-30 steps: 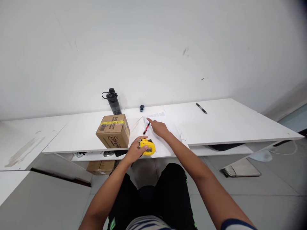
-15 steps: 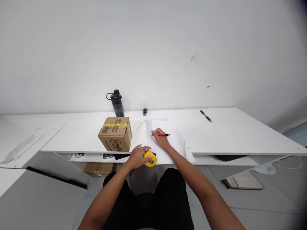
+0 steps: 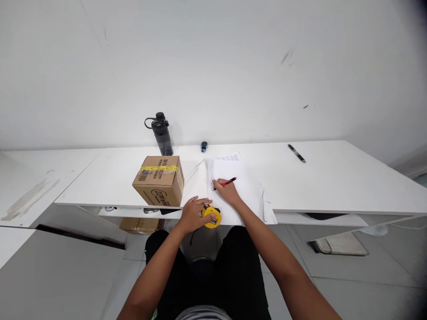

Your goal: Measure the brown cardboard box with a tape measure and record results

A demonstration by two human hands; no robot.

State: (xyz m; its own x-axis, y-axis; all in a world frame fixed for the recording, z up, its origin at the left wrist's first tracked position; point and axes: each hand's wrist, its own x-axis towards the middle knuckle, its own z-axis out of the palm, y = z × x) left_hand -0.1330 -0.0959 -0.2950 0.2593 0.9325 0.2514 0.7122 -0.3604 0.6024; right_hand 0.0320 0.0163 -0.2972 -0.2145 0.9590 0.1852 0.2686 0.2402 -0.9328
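Note:
My left hand [image 3: 192, 216] is closed round a yellow tape measure [image 3: 212, 217] at the table's front edge, beside the lower edge of the papers. In my right hand [image 3: 228, 192] is a red and black pen [image 3: 229, 182], its tip low over the left part of a white sheet [image 3: 247, 195]. The sheets lie in a loose stack, with some print showing at the top and a page folded over at the left. Left of the papers stands a taped cardboard box [image 3: 160, 180], apart from both hands.
Behind the box a dark water bottle [image 3: 162, 135] stands against the wall. A small dark watch-like item [image 3: 204, 146] lies at the back, and a black pen [image 3: 296, 153] lies to the right. Another carton [image 3: 140, 225] sits below the white table [image 3: 320, 186].
The pen in my right hand has tilted more upright at its back end. My left hand still holds the tape measure. The whole view has shifted slightly with my head.

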